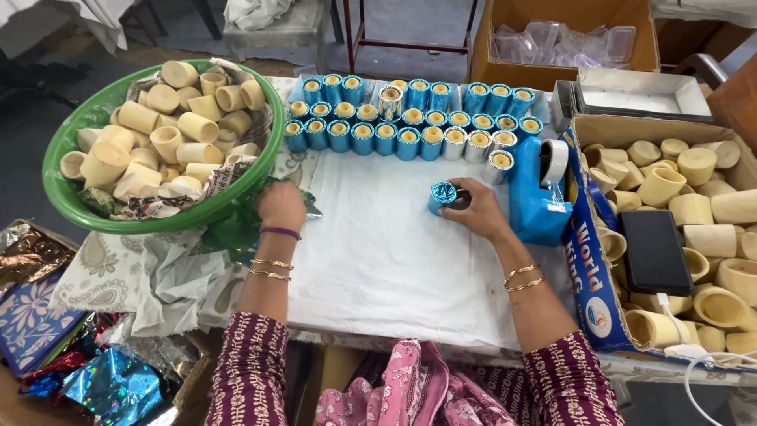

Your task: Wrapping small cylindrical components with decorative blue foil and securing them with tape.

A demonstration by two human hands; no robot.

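Right hand [477, 211] grip pinches a blue-foiled cup [441, 196]; left hand [280, 207] grip unclear, fingers hidden under green basket [71, 197]

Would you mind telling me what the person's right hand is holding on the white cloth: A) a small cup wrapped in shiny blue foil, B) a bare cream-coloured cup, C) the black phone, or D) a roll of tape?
A: the right hand grips a small blue foil-wrapped cup on the white cloth, just left of the blue tape dispenser, while the left hand reaches toward the green basket.
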